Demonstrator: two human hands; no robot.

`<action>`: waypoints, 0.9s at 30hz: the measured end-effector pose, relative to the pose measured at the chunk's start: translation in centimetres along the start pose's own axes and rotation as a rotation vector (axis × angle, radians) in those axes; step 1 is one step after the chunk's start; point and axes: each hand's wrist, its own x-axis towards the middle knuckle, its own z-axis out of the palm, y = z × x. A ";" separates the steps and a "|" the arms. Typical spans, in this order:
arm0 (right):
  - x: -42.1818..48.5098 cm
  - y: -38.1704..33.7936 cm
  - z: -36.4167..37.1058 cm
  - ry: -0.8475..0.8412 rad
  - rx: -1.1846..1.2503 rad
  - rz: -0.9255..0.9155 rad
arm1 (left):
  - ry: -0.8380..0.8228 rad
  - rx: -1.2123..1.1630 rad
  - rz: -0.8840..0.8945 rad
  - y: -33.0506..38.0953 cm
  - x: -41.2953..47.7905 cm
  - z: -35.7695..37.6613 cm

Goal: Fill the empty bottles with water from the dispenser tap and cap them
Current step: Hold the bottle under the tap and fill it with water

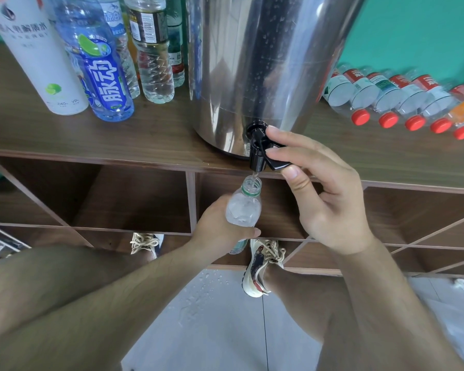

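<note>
A steel water dispenser point(255, 65) stands on the wooden shelf top point(145, 132), its black tap point(257, 153) hanging over the front edge. My right hand point(324, 194) pinches the tap's black lever between thumb and fingers. A thin stream of water falls from the spout into an uncapped clear bottle point(244, 207). My left hand point(220, 226) grips that bottle around its body, holding its mouth just under the spout.
Several upright bottles point(102, 65), some filled, stand left of the dispenser. A row of empty red-capped bottles point(402, 100) lies on its right. Open wooden cubbies point(134, 196) sit below the top. Water drops point(198, 298) spot the floor by my shoes.
</note>
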 end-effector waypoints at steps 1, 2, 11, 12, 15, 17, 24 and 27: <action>0.0 0.0 0.0 0.003 -0.002 0.000 | -0.001 0.006 0.001 0.0 0.0 0.0; 0.0 0.0 0.1 0.007 -0.006 0.000 | -0.001 0.012 0.002 0.0 0.0 0.0; 0.0 0.2 0.3 0.026 -0.015 -0.004 | 0.008 0.027 0.016 -0.2 0.2 0.0; 0.0 0.3 0.3 0.028 -0.016 -0.004 | 0.007 0.020 0.015 -0.2 0.2 0.0; -0.1 0.3 0.4 0.033 -0.017 0.000 | 0.006 0.018 0.013 -0.2 0.1 0.0; -0.1 0.3 0.4 0.035 -0.017 0.004 | 0.004 0.014 0.015 -0.3 0.2 0.0; -0.1 0.3 0.5 0.037 -0.017 0.003 | 0.008 0.020 0.019 -0.4 0.3 0.0; -0.1 0.3 0.5 0.038 -0.021 0.002 | 0.010 0.046 0.022 -0.4 0.3 0.0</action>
